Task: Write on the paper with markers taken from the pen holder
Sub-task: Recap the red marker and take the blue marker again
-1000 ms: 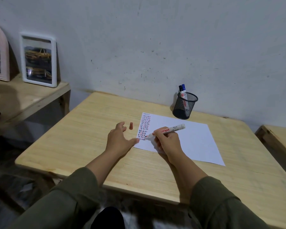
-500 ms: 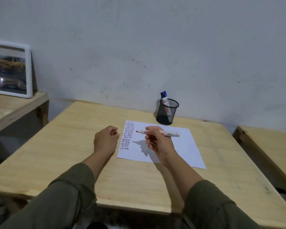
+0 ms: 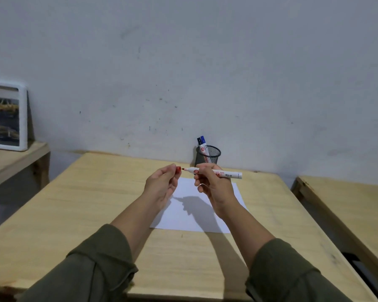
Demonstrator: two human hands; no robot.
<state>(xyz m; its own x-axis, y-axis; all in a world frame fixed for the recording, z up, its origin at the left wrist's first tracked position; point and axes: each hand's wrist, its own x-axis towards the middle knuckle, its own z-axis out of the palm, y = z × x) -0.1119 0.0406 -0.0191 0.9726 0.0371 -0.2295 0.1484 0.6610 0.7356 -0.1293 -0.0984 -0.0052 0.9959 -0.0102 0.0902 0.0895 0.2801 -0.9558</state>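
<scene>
My right hand (image 3: 213, 184) holds a white red-tipped marker (image 3: 225, 174) level above the paper, its tip pointing left. My left hand (image 3: 162, 184) pinches the small red cap (image 3: 178, 170) just left of that tip, a small gap between them. The white paper (image 3: 196, 216) lies flat on the wooden table (image 3: 96, 203) under both hands; its written rows are hidden behind my left hand. A black mesh pen holder (image 3: 208, 156) stands by the wall beyond the paper, with a black and a blue marker (image 3: 202, 143) upright in it.
A white-framed picture (image 3: 6, 117) leans on the wall on a lower wooden bench (image 3: 13, 158) at the left. Another wooden table (image 3: 347, 203) stands at the right, with a narrow gap between it and mine.
My left hand picked the red cap up from the table. Both hands rose off the paper, the marker left the sheet and now points at the cap. The camera swung rightward.
</scene>
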